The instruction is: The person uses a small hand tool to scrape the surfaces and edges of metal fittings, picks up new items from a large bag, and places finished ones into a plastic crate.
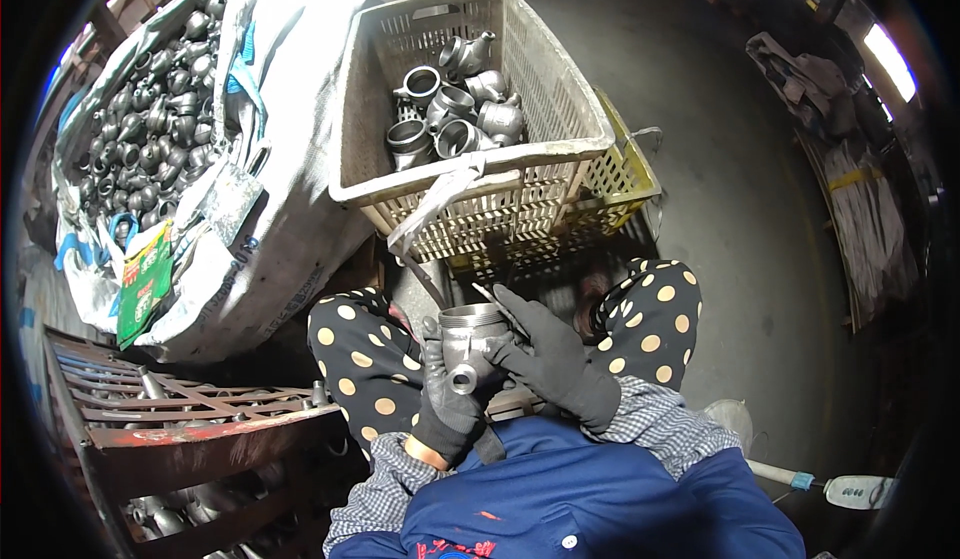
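Observation:
In front of my lap I hold a grey metal pipe fitting (470, 332), with a threaded round mouth facing up and a small round side outlet toward me. My left hand (447, 399), in a dark grey glove, is closed round its left side and underside. My right hand (560, 359), gloved alike, is closed at the fitting's right side, its thumb near the body. A thin light-coloured strip (482, 291) pokes out at the right fingertips, beside the threaded rim; most of it is hidden, so its kind cannot be made out.
Ahead stands a white plastic crate (470, 174) with several similar fittings (455, 109), above a yellow crate (620, 174). At left, a large white sack (290, 159) is full of small metal fittings (150, 124). A rusty metal rack (200, 434) holding metal parts is at lower left.

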`<state>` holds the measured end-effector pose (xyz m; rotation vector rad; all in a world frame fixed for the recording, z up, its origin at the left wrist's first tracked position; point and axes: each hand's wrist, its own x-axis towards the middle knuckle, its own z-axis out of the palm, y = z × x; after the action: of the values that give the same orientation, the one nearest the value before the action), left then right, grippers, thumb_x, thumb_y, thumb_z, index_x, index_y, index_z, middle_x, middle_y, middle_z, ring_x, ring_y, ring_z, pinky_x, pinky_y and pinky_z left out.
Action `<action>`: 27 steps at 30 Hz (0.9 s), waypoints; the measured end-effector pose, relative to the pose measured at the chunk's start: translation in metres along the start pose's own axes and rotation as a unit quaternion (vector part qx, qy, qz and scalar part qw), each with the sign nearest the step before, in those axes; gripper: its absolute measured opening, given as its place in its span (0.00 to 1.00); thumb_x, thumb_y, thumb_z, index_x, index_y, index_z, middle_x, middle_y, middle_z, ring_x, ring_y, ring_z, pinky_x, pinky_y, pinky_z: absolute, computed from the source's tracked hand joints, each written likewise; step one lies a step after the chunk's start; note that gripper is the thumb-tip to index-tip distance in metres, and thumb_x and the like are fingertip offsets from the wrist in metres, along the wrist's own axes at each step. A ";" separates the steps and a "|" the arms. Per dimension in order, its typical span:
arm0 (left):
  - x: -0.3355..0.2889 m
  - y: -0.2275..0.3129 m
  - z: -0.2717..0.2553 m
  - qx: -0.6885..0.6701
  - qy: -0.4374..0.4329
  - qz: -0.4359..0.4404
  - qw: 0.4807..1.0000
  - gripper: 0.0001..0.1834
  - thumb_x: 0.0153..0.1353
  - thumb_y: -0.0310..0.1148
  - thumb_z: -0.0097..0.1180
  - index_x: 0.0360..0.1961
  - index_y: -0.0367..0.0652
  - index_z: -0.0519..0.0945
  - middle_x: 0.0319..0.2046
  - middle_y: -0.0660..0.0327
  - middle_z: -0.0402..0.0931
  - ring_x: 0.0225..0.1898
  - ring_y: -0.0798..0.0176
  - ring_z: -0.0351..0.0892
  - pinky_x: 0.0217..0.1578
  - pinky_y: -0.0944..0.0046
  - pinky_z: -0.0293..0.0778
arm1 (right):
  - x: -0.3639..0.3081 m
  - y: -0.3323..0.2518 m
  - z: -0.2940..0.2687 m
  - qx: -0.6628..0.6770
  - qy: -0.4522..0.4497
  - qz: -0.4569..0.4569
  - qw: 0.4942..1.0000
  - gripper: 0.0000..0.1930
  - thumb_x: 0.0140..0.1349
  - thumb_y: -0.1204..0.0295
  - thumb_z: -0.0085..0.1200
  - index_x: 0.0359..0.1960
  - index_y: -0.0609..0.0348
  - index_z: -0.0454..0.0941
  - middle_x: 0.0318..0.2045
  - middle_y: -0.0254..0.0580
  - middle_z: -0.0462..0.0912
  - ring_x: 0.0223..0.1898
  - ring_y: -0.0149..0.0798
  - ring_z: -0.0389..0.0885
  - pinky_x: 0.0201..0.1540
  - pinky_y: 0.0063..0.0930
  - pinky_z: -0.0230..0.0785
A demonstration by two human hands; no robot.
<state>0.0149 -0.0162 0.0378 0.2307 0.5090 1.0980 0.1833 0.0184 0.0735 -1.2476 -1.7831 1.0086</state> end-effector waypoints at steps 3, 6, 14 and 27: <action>0.009 0.002 -0.011 -0.203 -0.047 -0.082 0.975 0.45 0.62 0.65 0.45 0.65 0.37 0.60 0.54 0.45 0.71 0.48 0.51 0.77 0.45 0.54 0.80 | -0.001 0.015 0.006 0.027 -0.005 -0.049 0.998 0.36 0.59 0.63 0.63 0.67 0.59 0.62 0.48 0.54 0.77 0.47 0.46 0.79 0.48 0.34 0.72; 0.009 -0.001 -0.008 -0.276 -0.065 -0.068 0.957 0.47 0.60 0.65 0.50 0.65 0.36 0.59 0.53 0.44 0.71 0.47 0.50 0.78 0.44 0.54 0.80 | -0.005 0.005 -0.010 0.083 -0.102 0.030 0.991 0.37 0.59 0.73 0.63 0.68 0.64 0.58 0.60 0.50 0.72 0.60 0.38 0.70 0.59 0.29 0.65; 0.008 -0.004 -0.012 -0.120 -0.058 -0.042 0.990 0.48 0.60 0.68 0.46 0.65 0.34 0.59 0.51 0.46 0.73 0.42 0.51 0.80 0.39 0.51 0.82 | 0.000 -0.012 -0.016 0.158 -0.077 0.145 0.974 0.40 0.57 0.72 0.64 0.68 0.68 0.56 0.60 0.49 0.71 0.62 0.34 0.67 0.62 0.27 0.62; 0.020 -0.001 -0.013 -0.374 -0.088 -0.092 0.919 0.47 0.59 0.61 0.56 0.65 0.33 0.59 0.59 0.40 0.66 0.58 0.41 0.71 0.55 0.43 0.74 | -0.005 0.017 -0.002 0.105 -0.021 0.000 0.994 0.41 0.54 0.67 0.68 0.68 0.64 0.59 0.52 0.48 0.75 0.43 0.34 0.74 0.47 0.25 0.69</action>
<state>0.0165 0.0004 0.0208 -0.3831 -0.0744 1.0026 0.1927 0.0173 0.0582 -1.1018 -1.6599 1.1970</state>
